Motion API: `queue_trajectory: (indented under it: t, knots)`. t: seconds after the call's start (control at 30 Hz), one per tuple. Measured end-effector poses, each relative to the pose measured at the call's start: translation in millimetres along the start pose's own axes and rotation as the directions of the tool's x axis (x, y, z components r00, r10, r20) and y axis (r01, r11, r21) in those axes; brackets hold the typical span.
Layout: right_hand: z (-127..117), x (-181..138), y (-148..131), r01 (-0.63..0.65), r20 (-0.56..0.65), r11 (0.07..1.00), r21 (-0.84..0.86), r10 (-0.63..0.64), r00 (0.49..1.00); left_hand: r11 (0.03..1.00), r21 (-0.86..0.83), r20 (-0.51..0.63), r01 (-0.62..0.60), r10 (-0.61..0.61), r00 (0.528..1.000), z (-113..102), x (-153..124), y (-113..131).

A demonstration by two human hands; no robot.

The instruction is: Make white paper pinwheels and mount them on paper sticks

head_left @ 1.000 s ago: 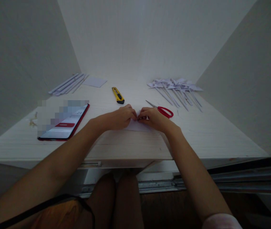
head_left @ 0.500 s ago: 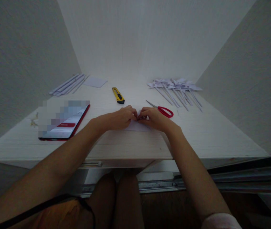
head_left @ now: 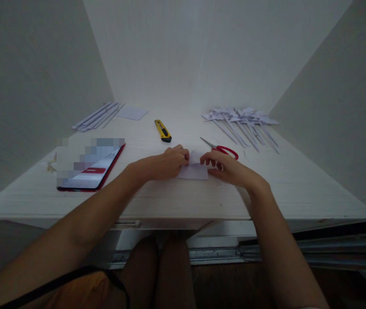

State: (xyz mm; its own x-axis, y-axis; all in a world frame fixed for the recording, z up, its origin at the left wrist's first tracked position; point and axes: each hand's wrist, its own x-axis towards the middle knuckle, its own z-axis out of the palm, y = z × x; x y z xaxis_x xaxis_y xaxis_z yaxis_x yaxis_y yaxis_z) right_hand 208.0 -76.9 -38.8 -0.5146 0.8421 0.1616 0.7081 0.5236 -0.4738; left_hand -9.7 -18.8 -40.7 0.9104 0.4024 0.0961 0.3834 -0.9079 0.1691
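Observation:
A small white sheet of paper [head_left: 193, 173] lies on the tabletop between my hands, with its far part raised or folded up. My left hand [head_left: 172, 163] is closed at the paper's left side, its curled fingers holding it. At the right side, my right hand [head_left: 226, 168] has its thumb and fingers apart, the fingertips close to the paper; whether they touch it I cannot tell. Just beyond that hand lie red-handled scissors [head_left: 224, 150], blades pointing away to the left. A yellow box cutter [head_left: 163, 131] rests farther back.
Several paper pinwheels [head_left: 241, 118] on sticks are heaped at the back right. Rolled paper sticks [head_left: 97, 116] and a flat paper square [head_left: 133, 112] lie at the back left. A tablet or phone [head_left: 93, 171] in a red case lies on the left. Walls enclose the table [head_left: 176, 201].
My right hand has moved right, away from my left, and its fingers have parted from a pinch. More of the paper shows between them. The whole view has shifted slightly.

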Motion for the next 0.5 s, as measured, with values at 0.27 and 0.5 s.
queue_trajectory:
  t: [0.27,0.5]
  knots:
    - [6,2,-7,0.063,-0.147,0.992,-0.110,-0.079,0.986,0.999,0.006,0.010,0.050,-0.050,0.999,-3,-1,7]
    - [22,15,-23,-0.071,-0.148,0.884,-0.462,0.003,0.989,0.994,0.028,0.040,0.106,-0.107,0.993,-5,-1,12]
